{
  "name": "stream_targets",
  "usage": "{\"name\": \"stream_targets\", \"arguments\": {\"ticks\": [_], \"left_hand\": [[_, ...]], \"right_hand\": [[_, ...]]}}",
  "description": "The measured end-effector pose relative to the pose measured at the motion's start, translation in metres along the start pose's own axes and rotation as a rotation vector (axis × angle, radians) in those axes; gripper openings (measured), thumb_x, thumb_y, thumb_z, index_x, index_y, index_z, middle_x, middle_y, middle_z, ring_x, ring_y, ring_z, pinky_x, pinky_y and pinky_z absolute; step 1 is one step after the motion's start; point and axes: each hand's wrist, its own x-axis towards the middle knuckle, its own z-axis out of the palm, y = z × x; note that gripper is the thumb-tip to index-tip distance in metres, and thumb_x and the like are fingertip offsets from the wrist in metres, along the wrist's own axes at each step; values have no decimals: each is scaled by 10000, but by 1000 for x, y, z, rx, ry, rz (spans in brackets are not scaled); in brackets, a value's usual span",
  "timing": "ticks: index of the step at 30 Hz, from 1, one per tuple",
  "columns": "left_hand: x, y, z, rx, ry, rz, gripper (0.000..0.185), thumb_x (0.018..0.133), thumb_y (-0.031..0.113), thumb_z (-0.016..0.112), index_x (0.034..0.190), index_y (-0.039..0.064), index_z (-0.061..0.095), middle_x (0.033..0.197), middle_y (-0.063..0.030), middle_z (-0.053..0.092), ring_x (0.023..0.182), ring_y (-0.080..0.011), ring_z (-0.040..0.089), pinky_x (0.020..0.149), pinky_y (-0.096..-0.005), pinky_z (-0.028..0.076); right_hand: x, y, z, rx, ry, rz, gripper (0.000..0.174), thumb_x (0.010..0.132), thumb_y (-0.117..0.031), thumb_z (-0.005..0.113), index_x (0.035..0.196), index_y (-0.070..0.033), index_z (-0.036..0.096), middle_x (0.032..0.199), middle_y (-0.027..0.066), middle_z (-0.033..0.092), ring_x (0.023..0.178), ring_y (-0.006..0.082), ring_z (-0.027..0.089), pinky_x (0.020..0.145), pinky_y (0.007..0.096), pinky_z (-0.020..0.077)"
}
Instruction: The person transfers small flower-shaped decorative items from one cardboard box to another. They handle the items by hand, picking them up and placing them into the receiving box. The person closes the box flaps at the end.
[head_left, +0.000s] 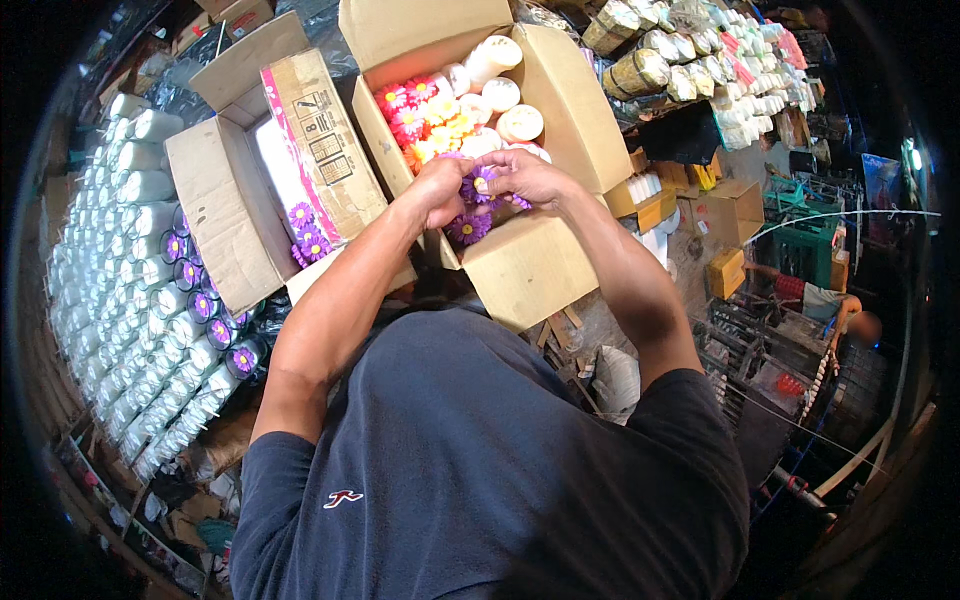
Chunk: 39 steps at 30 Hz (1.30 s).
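Note:
Both my hands meet over the near side of an open cardboard box (540, 262). My left hand (441, 189) pinches with thumb and forefinger beside a purple artificial daisy (480, 182); whether it grips the flower is hidden. My right hand (525, 178) holds that daisy between thumb and fingers. Another purple daisy (470, 226) hangs below my hands. Inside the box lie pink artificial daisies (407, 120), orange artificial daisies (444, 135) and several white cylindrical pieces (520, 123). More purple daisies (311, 244) lie in a second open box (232, 217) to the left.
Many clear cups with white contents (142, 300) stand in rows at left, some bearing purple daisies (201, 306). A closed printed carton (319, 135) rests on the second box. Stacked white packs (739, 97) are at upper right. Another person (825, 304) is at far right.

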Motion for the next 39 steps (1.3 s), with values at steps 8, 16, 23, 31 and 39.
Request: {"name": "stream_targets", "arguments": {"ticks": [8, 16, 23, 31, 39], "left_hand": [[-80, 27, -8, 688, 230, 458, 523, 1057, 191, 608, 1519, -19, 487, 1460, -166, 574, 1237, -220, 606, 1025, -339, 492], [-120, 2, -46, 788, 478, 603, 466, 1006, 220, 666, 1368, -68, 607, 1212, -194, 717, 1095, -238, 700, 933, -354, 550], [-193, -32, -63, 1145, 707, 666, 410, 970, 214, 679, 1279, -55, 649, 1174, -221, 684, 1097, -337, 689, 972, -430, 543], [-188, -71, -123, 1074, 953, 614, 743, 955, 318, 700, 1514, -87, 425, 1428, -313, 549, 1328, -428, 561, 1155, -464, 432], [-165, -66, -77, 1015, 523, 1041, 783, 980, 304, 663, 1572, -75, 319, 1553, -344, 414, 1472, -451, 407, 1235, -512, 323]], "right_hand": [[39, 41, 7, -657, 329, 26, 523, 790, -131, 875, 1250, 17, 676, 1121, 166, 738, 1062, 294, 697, 930, 386, 552], [22, 35, 9, -776, 532, -51, 429, 837, -158, 831, 1206, 6, 690, 1000, 103, 715, 968, 222, 688, 853, 354, 563], [8, 26, 40, -504, 281, -324, 254, 906, 40, 671, 1151, -15, 710, 972, 55, 717, 859, 154, 665, 749, 317, 536], [48, 39, 86, -1096, 364, -583, 252, 778, -35, 621, 1017, -52, 698, 845, 240, 685, 893, 443, 658, 793, 572, 487], [20, -99, 167, -938, 535, -1081, 239, 857, -17, 672, 1095, 3, 695, 1041, 179, 704, 1000, 390, 645, 926, 503, 508]]}}
